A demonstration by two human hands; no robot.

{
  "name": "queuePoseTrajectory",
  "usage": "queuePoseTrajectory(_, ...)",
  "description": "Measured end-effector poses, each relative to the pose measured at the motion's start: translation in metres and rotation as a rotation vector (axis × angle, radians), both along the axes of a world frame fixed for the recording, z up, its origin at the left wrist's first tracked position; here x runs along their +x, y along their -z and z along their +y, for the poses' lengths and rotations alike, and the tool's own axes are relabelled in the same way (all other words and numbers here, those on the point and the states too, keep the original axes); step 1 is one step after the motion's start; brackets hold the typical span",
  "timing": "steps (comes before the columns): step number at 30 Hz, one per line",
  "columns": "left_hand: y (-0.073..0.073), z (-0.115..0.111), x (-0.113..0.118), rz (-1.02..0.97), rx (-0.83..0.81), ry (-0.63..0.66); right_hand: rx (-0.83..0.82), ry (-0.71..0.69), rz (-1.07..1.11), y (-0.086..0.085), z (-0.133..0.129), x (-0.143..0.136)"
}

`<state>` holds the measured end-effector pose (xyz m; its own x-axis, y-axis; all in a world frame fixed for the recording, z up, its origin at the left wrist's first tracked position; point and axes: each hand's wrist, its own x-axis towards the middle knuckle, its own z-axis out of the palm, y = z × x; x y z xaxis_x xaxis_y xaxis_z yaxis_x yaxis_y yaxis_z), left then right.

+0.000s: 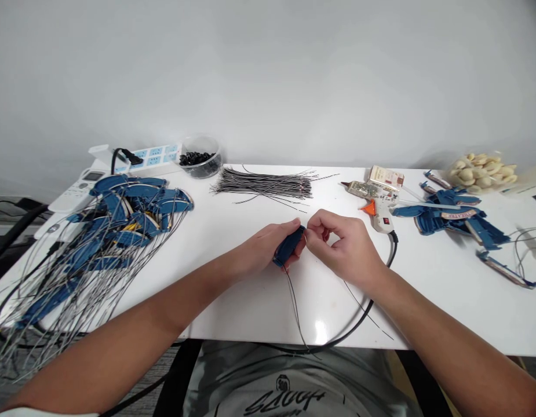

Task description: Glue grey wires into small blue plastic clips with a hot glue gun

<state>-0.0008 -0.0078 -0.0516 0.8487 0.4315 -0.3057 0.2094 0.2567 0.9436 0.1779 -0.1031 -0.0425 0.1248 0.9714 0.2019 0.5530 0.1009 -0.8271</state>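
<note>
My left hand [268, 244] holds the blue piece [288, 248] above the desk [250, 313], nearer me than the wire pile [263, 184]. The fingers of my right hand [348, 249] are pressed together at its top end (too tiny to tell on what). It looks light and stiff; I'd hold its long sides. Its thin wires [289, 278] look bendy, so gently.

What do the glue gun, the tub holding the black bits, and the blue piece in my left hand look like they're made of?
Glue gun: probably hard pale plastic, smooth and marked, with an orange trigger.
Tub: likely clear plastic, since the black bits show through its side; glass can't be ruled out.
Blue piece, in your left hand: perhaps matte fabric or soft plastic; too small to tell.
</note>
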Motion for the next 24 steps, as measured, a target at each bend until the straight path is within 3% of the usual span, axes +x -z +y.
queuePoseTrajectory(9,-0.0009,0.0010,-0.0005,-0.042,-0.104,-0.006,-0.004,0.033,0.017,0.0010,0.0001,-0.0017)
queuePoseTrajectory(24,0.0022,-0.0002,-0.0004,-0.005,-0.007,-0.010,-0.019,0.028,-0.016,0.0004,0.0008,-0.0015)
